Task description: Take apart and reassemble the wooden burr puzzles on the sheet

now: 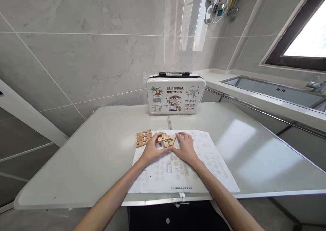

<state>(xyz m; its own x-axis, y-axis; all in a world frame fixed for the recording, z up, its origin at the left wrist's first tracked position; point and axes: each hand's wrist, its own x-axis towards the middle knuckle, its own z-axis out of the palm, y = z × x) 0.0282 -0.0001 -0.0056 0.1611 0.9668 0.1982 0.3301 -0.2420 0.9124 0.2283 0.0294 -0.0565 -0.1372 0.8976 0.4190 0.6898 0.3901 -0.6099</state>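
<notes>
Over a printed instruction sheet (175, 171), my left hand (152, 149) grips a small cluster of notched wooden puzzle pieces (164, 139), thumb below and fingers behind. My right hand (185, 146) pinches a single light wooden puzzle piece (173, 140), tilted against the right side of the cluster. Both thumbs come close together at the near side. Just left of my left hand lie several darker notched wooden puzzle pieces (144, 138), lined up one behind another at the sheet's upper left edge. My fingers hide part of the cluster.
A white carry case (176, 95) with cartoon prints stands at the table's back, against the grey tiled wall. The pale folding table (102, 163) has a seam down its middle. To the right runs a counter with a sink (275, 88) under a window.
</notes>
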